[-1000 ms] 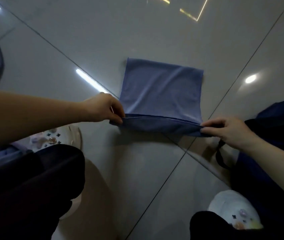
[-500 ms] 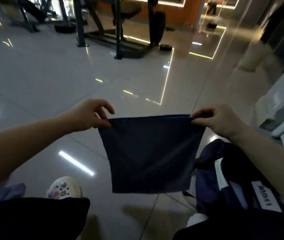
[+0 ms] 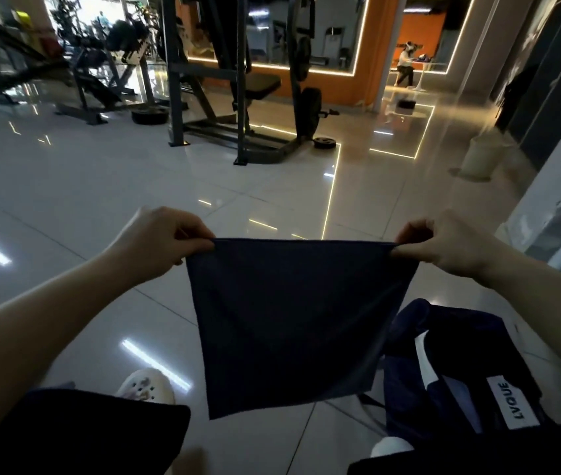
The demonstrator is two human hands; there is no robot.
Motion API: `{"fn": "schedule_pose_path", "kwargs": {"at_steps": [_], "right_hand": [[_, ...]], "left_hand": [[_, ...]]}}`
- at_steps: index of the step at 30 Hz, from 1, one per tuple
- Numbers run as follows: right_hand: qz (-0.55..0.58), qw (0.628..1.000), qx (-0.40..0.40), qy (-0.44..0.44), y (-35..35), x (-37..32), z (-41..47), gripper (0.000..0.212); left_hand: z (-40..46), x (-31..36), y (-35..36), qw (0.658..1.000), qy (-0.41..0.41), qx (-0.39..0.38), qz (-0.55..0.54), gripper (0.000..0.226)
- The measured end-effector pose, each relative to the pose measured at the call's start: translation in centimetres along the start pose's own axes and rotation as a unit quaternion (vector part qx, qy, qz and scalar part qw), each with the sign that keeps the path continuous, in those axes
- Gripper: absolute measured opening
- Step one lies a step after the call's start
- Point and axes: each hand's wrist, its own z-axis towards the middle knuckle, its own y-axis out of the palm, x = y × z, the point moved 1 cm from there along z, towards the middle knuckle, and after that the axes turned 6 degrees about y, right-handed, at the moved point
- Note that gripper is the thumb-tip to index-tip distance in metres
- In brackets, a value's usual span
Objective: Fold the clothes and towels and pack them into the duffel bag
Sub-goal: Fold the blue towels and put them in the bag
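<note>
Head view: left hand (image 3: pixel 161 240) and right hand (image 3: pixel 450 245) pinch the folded towel (image 3: pixel 289 320) (unpacked); duffel bag (image 3: pixel 460 368) waits open.

The towel (image 3: pixel 289 320) covers the left side of the bag (image 3: pixel 460 365) and the floor behind it. Fingertips of both hands (image 3: pixel 166 240) (image 3: pixel 443 245) tuck behind the cloth's top corners. The bag's lower end runs under dark clothing; a distant seated person (image 3: pixel 404 66) is too small to read.
</note>
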Motion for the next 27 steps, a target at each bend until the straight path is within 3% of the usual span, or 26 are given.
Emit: {"fn": "schedule_pose_path", "kwargs": {"at_steps": [3,7,10,14,17,21,27], "right_hand": [[-0.020,0.999,0.014,-0.035,0.2,0.7,-0.1,0.006],[-0.116,0.992,0.001,-0.052,1.2,2.3,-0.7,0.011],[-0.034,0.999,0.007,-0.025,1.7,3.4,-0.4,0.011],[-0.011,1.000,-0.018,-0.008,2.8,3.8,-0.1,0.014],[0.086,0.996,0.011,0.001,2.6,3.8,0.5,0.010],[0.054,0.994,-0.078,0.052,3.2,4.7,0.6,0.009],[0.101,0.988,-0.096,0.070,2.8,4.7,0.6,0.005]], "left_hand": [[-0.1,-0.4,0.6,0.999,-0.024,0.022,-0.012,0.009],[0.2,-0.9,3.1,0.996,-0.065,-0.037,-0.039,0.016],[0.9,-1.0,3.6,0.993,-0.087,-0.001,-0.077,0.008],[0.7,-0.8,4.2,0.996,-0.067,-0.044,-0.024,0.013],[1.0,-1.1,4.0,0.992,-0.088,-0.002,-0.095,0.007],[0.8,-1.8,4.2,0.990,-0.106,-0.051,-0.082,0.013],[0.2,-2.4,4.3,0.993,-0.080,-0.078,-0.045,0.010]]}}
